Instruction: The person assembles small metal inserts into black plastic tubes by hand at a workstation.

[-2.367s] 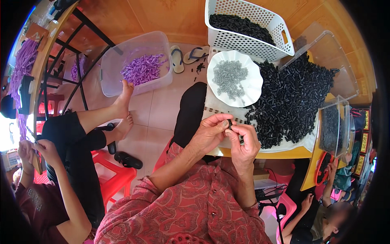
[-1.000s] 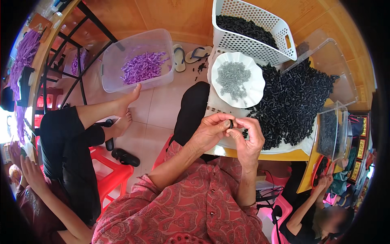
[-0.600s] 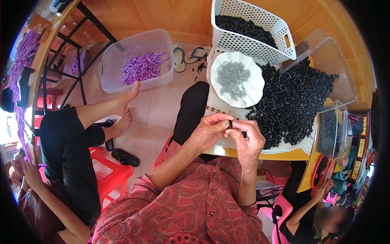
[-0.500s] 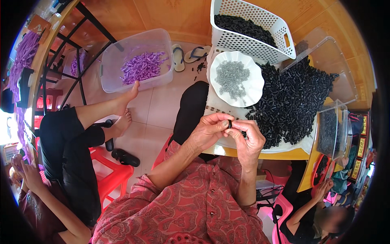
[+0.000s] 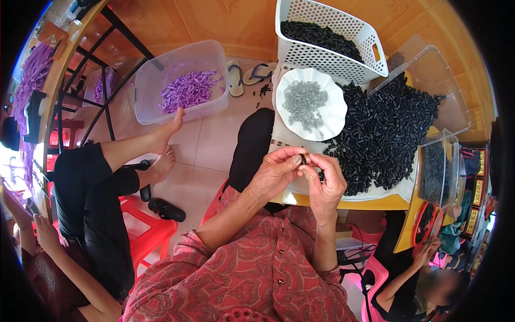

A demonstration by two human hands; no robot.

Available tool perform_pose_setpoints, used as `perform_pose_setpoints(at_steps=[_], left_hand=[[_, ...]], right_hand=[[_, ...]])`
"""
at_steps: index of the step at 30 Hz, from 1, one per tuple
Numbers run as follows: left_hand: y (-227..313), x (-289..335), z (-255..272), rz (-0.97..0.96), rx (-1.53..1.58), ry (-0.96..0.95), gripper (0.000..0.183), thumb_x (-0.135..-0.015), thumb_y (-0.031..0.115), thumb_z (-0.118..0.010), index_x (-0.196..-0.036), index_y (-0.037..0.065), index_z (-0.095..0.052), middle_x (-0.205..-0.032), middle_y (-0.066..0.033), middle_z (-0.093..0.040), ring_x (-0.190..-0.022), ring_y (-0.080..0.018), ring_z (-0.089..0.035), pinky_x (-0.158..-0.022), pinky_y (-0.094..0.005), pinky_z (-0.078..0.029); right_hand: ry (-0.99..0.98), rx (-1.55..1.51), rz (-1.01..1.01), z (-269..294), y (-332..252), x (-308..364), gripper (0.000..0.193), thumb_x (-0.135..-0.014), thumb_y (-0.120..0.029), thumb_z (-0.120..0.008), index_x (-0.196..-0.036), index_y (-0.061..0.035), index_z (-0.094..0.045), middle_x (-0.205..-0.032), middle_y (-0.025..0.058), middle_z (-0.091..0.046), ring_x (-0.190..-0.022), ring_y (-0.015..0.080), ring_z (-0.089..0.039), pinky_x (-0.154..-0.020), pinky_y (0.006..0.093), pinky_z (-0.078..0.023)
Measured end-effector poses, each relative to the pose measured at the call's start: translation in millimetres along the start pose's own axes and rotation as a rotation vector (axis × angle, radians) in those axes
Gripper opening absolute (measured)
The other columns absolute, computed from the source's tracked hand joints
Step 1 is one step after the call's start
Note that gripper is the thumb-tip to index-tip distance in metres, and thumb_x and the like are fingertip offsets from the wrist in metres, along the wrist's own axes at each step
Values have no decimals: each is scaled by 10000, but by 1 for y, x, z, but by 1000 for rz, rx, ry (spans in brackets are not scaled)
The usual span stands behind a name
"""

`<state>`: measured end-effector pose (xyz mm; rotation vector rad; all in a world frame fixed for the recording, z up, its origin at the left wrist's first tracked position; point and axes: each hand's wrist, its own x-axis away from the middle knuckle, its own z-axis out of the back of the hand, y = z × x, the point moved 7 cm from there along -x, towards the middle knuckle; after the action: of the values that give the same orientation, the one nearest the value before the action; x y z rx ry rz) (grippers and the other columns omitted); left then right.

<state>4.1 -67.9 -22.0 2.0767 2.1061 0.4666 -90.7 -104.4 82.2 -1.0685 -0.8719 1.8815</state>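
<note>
A small black tube-like piece [image 5: 303, 159] is pinched between the fingertips of both hands, just off the table's near edge. My left hand [image 5: 274, 174] grips it from the left with thumb and forefinger; my right hand [image 5: 326, 182] closes on it from the right. The fingers cover most of the piece. Beyond the hands stands a white wavy-rimmed plate [image 5: 336, 122] with small clear pieces [image 5: 304, 102] on it. To its right, a large heap of black tube-like pieces [image 5: 381, 142] spreads over a white cloth [image 5: 401, 189], close to my right hand.
A white perforated basket [image 5: 330, 63] of black pieces stands behind the plate. Clear plastic bins [image 5: 439, 172] line the table's right side. On the floor at left, a translucent tub [image 5: 142, 96] holds purple strips. One person [image 5: 88, 231] sits at left, another [image 5: 405, 290] at lower right.
My hands shift very slightly while keeping the black piece between the fingertips. At left, the other person's hands have moved apart and lower.
</note>
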Motion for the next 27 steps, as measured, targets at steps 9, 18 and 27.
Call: perform_pose_setpoints(at_steps=[9, 18, 27], left_hand=[[0, 2, -1, -54, -44, 33, 220, -913, 46, -590, -1130, 46, -632, -1054, -54, -656, -918, -134, -605, -836, -301, -481], [5, 2, -1, -110, -256, 94, 211, -913, 16, -582, -1119, 6, -624, -1044, -77, -655, -900, -112, -604, -822, -262, -503], [13, 8, -10, -167, -363, 144, 183, -908, -12, -574, -1080, -2, -636, -1030, -76, -662, -876, -108, -613, -783, -240, -522]], right_hand=[[23, 134, 42, 1, -3, 9, 179, -821, 30, -668, -994, 0, -633, -887, 124, -635, -720, 205, -629, -636, 284, -509], [25, -68, -111, -6, 24, 20, 78, -856, 35, -626, -909, 21, -570, -893, 118, -632, -727, 164, -625, -654, 274, -511], [42, 213, 117, -6, -4, 16, 73, -865, 54, -607, -887, 7, -556, -902, 87, -611, -771, 131, -599, -694, 252, -505]])
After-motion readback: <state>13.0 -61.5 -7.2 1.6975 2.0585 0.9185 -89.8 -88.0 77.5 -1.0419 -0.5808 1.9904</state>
